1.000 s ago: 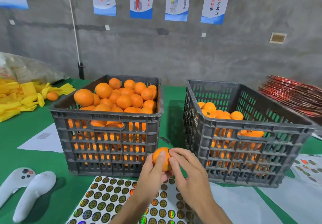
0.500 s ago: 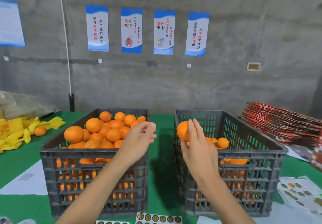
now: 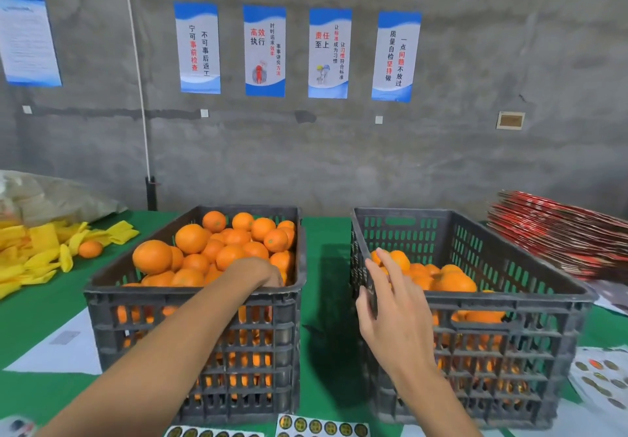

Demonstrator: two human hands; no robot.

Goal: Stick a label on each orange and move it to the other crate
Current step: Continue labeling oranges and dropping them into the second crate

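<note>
Two dark plastic crates stand side by side on the green table. The left crate (image 3: pixel 190 295) is heaped with oranges (image 3: pixel 231 253). The right crate (image 3: pixel 509 297) holds a lower layer of oranges (image 3: pixel 452 282). My left hand (image 3: pixel 265 271) reaches over the front rim of the left crate, down among the oranges; its fingers are hidden behind the rim. My right hand (image 3: pixel 390 304) hovers at the front left corner of the right crate, fingers spread, holding nothing. A sheet of round gold labels (image 3: pixel 323 426) lies at the bottom edge, in front of the crates.
A stray orange (image 3: pixel 90 249) lies among yellow foam nets (image 3: pixel 34 253) at the left. A stack of red flat cartons (image 3: pixel 560 236) sits at the right, another label sheet (image 3: pixel 601 378) below it. White paper (image 3: pixel 64 344) lies left of the crates. A concrete wall stands behind.
My right hand carried the orange up to the right crate and no longer holds it. My left hand moved from the label sheet area into the left crate.
</note>
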